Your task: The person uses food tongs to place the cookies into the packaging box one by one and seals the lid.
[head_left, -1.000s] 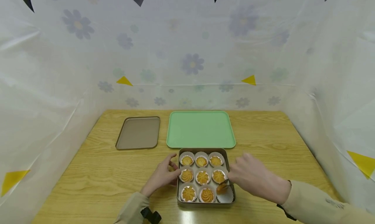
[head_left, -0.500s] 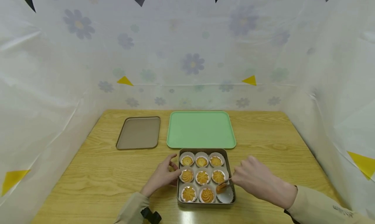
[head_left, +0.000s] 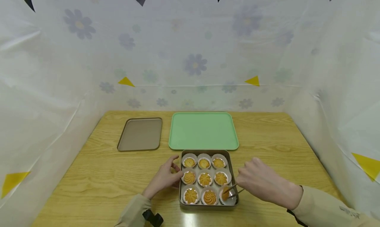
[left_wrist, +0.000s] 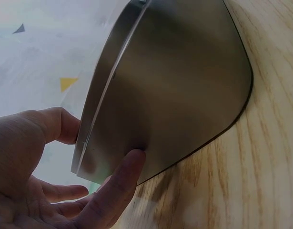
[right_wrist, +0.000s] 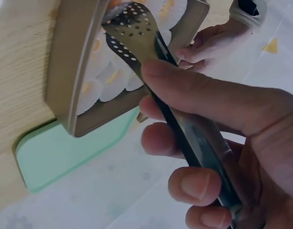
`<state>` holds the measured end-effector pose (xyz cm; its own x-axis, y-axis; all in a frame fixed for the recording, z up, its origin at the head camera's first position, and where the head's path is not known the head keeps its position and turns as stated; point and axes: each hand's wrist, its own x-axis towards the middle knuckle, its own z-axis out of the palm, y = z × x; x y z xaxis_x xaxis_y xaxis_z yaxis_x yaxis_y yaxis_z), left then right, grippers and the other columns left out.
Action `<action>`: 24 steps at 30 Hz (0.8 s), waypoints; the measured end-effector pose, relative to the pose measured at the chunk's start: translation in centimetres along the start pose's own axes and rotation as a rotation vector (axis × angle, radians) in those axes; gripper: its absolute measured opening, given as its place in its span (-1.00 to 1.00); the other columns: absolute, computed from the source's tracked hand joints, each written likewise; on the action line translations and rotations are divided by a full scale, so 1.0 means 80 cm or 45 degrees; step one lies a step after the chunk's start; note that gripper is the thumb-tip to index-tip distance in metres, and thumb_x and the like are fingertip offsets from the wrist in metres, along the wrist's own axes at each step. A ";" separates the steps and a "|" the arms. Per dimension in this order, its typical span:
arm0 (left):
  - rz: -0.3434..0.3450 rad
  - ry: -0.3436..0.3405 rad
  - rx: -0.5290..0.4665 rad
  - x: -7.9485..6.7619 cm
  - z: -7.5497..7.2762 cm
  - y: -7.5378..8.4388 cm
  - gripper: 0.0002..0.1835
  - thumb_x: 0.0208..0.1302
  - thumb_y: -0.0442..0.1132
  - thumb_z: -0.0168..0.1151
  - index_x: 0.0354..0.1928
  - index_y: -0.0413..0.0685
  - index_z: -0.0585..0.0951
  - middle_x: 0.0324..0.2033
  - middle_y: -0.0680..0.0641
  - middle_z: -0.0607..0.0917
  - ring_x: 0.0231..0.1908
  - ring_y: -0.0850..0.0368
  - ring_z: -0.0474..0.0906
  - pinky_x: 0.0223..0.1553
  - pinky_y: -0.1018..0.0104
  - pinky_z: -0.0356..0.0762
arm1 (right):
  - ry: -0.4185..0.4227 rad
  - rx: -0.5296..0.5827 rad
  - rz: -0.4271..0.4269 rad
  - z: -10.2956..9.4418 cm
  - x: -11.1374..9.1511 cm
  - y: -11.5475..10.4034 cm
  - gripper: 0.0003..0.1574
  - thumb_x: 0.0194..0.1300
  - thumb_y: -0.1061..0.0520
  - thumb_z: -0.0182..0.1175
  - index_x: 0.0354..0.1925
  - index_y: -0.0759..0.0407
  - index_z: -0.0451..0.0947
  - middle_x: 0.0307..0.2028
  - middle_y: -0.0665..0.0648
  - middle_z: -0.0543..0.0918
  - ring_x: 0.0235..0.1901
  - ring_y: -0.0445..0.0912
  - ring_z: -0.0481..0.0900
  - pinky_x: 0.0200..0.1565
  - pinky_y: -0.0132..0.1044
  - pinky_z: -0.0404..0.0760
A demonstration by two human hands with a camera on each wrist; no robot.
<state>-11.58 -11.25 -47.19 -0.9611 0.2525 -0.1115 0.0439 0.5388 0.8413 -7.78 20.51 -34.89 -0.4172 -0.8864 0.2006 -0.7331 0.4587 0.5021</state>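
Note:
My left hand [head_left: 166,177] holds the left wall of a deep brown baking pan [left_wrist: 170,81], thumb over the rim and a finger against the outside. My right hand [head_left: 258,179] grips metal tongs [right_wrist: 136,36] with perforated heads, fingers and thumb curled round the arms. In the head view the tongs' two arms stand apart at the pan's near right corner. Beside their tips a golden cookie [head_left: 225,193] leans on edge in a white paper cup [head_left: 233,200]. Piped cookies, such as a swirled cookie [head_left: 209,197], lie flat in the other cups.
Behind the pan lies a light green tray [head_left: 203,131]. A flat brown tray [head_left: 141,134] is to its left, on the wooden table [head_left: 267,131]. Pale flowered sheeting [head_left: 194,49] encloses the back and sides.
My right hand has drawn slightly right. The tongs' arms have spread apart, and the cookie now sits lower and more upright in the corner cup. My left hand stays still.

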 end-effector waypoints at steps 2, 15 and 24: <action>0.000 -0.004 -0.002 0.000 0.000 0.001 -0.25 0.22 -0.22 0.31 0.42 -0.31 0.30 -0.25 -0.13 0.67 -0.30 0.11 0.56 -0.29 0.30 0.53 | -0.031 -0.006 0.010 -0.004 0.002 -0.001 -0.55 -0.21 0.46 -0.23 -0.83 -0.07 0.01 -0.69 -0.08 -0.05 -0.56 -0.18 -0.20 -0.52 -0.35 -0.18; 0.066 0.012 -0.002 -0.002 -0.003 0.002 -0.26 0.22 -0.22 0.27 0.38 -0.40 0.29 -0.28 -0.17 0.66 -0.40 0.21 0.53 -0.38 0.36 0.52 | -0.036 -0.102 0.032 -0.009 0.019 -0.006 -0.30 -0.27 0.21 0.46 -0.86 -0.12 0.07 -0.72 -0.10 -0.06 -0.57 -0.16 -0.18 -0.62 -0.36 -0.07; -0.013 -0.013 -0.022 0.000 0.000 0.000 -0.23 0.22 -0.21 0.32 0.43 -0.33 0.28 -0.23 -0.18 0.66 -0.44 0.17 0.53 -0.43 0.39 0.51 | -0.326 0.224 0.177 -0.004 0.018 0.002 -0.48 -0.14 -0.23 0.56 -0.74 -0.10 0.41 -0.75 -0.12 0.27 -0.66 -0.21 0.00 -0.67 -0.36 0.04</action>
<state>-11.59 -11.25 -47.15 -0.9587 0.2552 -0.1251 0.0295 0.5273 0.8491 -8.36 19.32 -34.28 -0.6246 -0.7804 0.0281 -0.7318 0.5975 0.3278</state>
